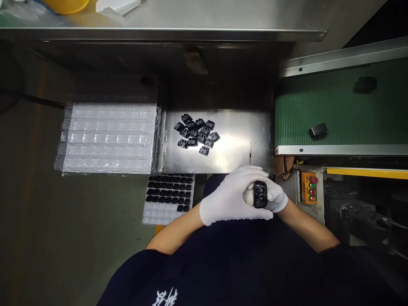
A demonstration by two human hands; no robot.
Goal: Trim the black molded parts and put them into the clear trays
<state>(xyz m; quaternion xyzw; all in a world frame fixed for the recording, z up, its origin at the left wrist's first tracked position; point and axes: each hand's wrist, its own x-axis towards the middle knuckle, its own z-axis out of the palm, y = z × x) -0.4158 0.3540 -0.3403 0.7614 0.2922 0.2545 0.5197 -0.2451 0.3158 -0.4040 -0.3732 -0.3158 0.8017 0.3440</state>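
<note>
A small black plastic housing [260, 194] with a hollow, ribbed face turned up sits between my white-gloved hands, close to my body. My left hand [228, 197] curls round it from the left, its thumb below and its fingers above. From the other side my right hand [276, 196] grips it, with part of that hand hidden behind the housing and the left fingers. Just beyond the hands, a thin metal blade-like tool [250, 154] lies on the steel table [236, 127]. A loose pile of small black plastic parts [200, 133] is on the table's left half.
Left of the table stands a stack of clear compartment trays [110, 138]. Lower down, a tray [159, 212] is partly filled with black parts. On the right, a green conveyor belt [293, 106] carries black housings [318, 131]. A button box [309, 188] is below it.
</note>
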